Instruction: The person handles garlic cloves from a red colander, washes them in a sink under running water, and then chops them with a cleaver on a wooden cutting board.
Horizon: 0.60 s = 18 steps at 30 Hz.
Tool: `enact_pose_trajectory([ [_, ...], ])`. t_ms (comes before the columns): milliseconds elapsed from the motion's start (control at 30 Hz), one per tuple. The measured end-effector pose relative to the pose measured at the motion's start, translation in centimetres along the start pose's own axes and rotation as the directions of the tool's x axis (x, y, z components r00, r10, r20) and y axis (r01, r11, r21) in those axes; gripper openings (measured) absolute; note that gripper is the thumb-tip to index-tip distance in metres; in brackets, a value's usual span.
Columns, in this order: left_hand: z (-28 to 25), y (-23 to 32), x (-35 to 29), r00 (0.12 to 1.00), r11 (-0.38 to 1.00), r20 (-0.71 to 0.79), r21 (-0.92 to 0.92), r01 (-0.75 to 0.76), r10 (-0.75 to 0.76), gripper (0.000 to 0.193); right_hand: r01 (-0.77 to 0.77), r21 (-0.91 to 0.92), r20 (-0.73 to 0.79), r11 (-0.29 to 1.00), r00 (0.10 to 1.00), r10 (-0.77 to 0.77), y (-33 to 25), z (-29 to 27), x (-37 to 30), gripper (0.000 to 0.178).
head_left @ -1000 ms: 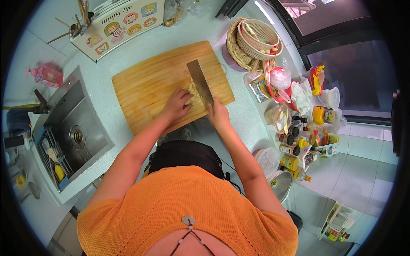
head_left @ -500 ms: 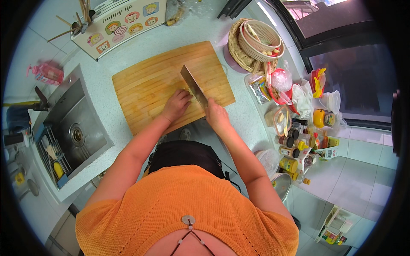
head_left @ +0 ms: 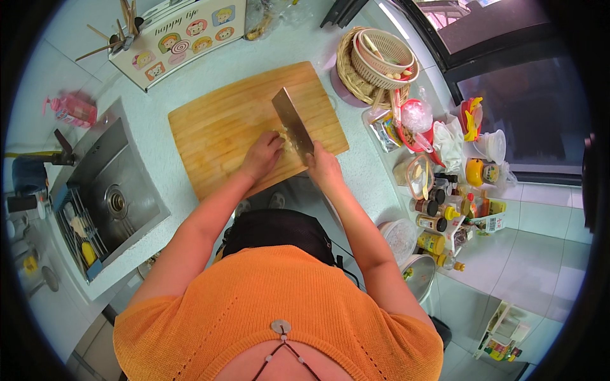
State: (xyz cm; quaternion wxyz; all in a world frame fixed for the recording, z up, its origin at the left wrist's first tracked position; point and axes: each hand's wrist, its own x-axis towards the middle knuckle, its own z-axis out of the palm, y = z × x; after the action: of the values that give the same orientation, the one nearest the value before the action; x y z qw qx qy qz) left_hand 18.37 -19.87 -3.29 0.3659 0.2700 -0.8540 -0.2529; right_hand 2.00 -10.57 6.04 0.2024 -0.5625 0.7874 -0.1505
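Observation:
A wooden cutting board (head_left: 222, 127) lies on the counter in front of me. My right hand (head_left: 323, 166) is closed round the handle of a cleaver (head_left: 293, 120), whose broad blade points away from me and tilts so its flat face shows. Just left of the blade, my left hand (head_left: 262, 157) rests on the board with curled fingers. Its fingertips press on small pale yellowish food pieces (head_left: 289, 145), partly hidden by the fingers; their kind is too small to tell. More pale bits lie between the fingertips and the blade.
To the left is a steel sink (head_left: 121, 222) with a pink pump bottle (head_left: 74, 110) behind it. A decorated white box (head_left: 184, 39) stands behind the board. Stacked baskets (head_left: 384, 57) and several seasoning jars (head_left: 432, 223) line the right side. A metal bowl (head_left: 419, 279) sits near my right elbow.
The cleaver has shifted slightly right and its blade has tilted, showing more of its flat face. More pale pieces show beside my left fingertips. My left hand has barely moved.

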Motion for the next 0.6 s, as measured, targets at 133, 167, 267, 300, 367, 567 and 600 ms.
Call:
enact_pose_trajectory([
  [133, 0.2, -0.1, 0.1, 0.999, 0.998, -0.025, -0.040, 0.046, -0.047, 0.032, 0.004, -0.083, 0.121, 0.997, 0.993, 0.006, -1.2, -1.4, -0.8, 0.022],
  [167, 0.2, -0.1, 0.2, 0.998, 0.997, -0.031, -0.056, 0.052, -0.054, 0.032, 0.001, -0.100, 0.124, 0.995, 0.992, 0.011, -1.2, -1.2, -0.9, 0.022],
  [267, 0.5, -0.3, 0.5, 1.000, 0.999, -0.018, -0.035, 0.017, -0.017, 0.033, 0.014, -0.129, 0.114, 0.992, 0.994, 0.001, -0.9, -0.8, -0.6, 0.021],
  [300, 0.6, -0.2, 0.5, 1.000, 0.999, -0.022, -0.038, 0.017, -0.018, 0.033, 0.030, -0.123, 0.108, 0.992, 0.994, -0.016, -0.7, -0.7, -0.6, 0.020],
  [367, 0.9, 0.0, 0.6, 0.999, 0.999, -0.031, -0.043, 0.019, -0.021, 0.032, 0.043, -0.119, 0.104, 0.992, 0.994, -0.030, -0.5, -0.7, -0.4, 0.019],
  [567, 1.0, -0.1, 0.7, 0.999, 0.998, -0.030, -0.055, 0.025, -0.026, 0.025, 0.048, -0.137, 0.120, 0.989, 0.992, -0.032, -0.2, -0.2, 0.5, 0.018],
  [600, 1.0, -0.2, 0.7, 1.000, 0.998, -0.022, -0.052, 0.019, -0.021, 0.024, 0.047, -0.140, 0.126, 0.989, 0.992, -0.029, -0.2, -0.1, 0.8, 0.018],
])
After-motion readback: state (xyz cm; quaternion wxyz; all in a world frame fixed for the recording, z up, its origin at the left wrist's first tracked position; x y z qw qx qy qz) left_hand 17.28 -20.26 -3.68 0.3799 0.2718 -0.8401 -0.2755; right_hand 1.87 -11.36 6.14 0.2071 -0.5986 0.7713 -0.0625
